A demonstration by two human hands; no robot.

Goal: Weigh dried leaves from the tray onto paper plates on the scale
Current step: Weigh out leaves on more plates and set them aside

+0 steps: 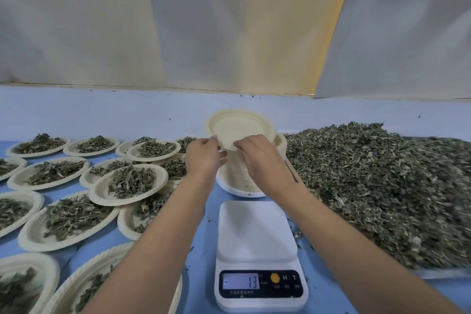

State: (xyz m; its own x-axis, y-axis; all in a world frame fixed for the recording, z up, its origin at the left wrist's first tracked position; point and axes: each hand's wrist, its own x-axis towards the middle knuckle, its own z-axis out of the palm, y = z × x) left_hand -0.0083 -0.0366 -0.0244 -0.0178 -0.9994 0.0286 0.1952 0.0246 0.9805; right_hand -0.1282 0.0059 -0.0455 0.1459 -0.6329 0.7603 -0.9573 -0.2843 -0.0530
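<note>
Both hands [204, 154] [257, 158] pinch plate [239, 127] above stack [239, 176].

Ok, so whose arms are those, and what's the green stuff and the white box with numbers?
Those are a person's own arms. The camera sits on their head, so you see what they see. The left hand and right hand both pinch one empty paper plate, just above a stack of plates. The white box is a kitchen scale; nothing is on it, and it shows minus 13. On the right, a big heap of dried leaves lies on a tray. On the left, filled plates sit on the blue table.
</note>
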